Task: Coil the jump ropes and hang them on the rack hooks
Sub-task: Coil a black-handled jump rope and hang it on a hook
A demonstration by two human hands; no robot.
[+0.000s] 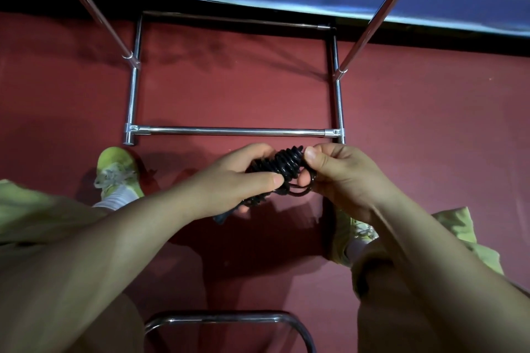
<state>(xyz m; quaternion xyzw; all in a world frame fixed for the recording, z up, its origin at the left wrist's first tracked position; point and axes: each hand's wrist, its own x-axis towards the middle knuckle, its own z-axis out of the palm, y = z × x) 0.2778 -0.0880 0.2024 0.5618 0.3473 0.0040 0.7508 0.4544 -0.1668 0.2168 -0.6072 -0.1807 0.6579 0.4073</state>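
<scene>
**Tight coil in both hands, rack hooks out of sight**

The left hand (243,178) is wrapped round the bundled black jump rope (282,167), thumb laid over the top and fingers curled beneath. The right hand (341,178) pinches the far end of the bundle, thumb up by the topmost turns and fingers hooked through a few loose loops underneath. The rope sits between the two hands, held in the air above the floor (235,89), just on the near side of the rack's lower crossbar (229,132).

The risk, as I judge it, lies in the loose loops under the right hand: they hang free of the tight wrap, and if either grip eases, the springy cord could unwind and the turns spill open. A dark handle end (220,218) pokes out below the left palm; its weight could drag the coil apart when the bundle is lifted. No hooks are visible here, so reaching up to hang it would mean shifting the grip without seeing the target.

The rope looks glossy and smooth, like plastic-coated cord, wound into close ridged turns. The rack (133,94) is polished round metal tube with clamp joints at the corners, and two slanted uprights rise out of view. The floor is matt red. Yellow-green shoes (117,172) stand either side, and a curved chrome bar (229,318) crosses the lower edge.
</scene>
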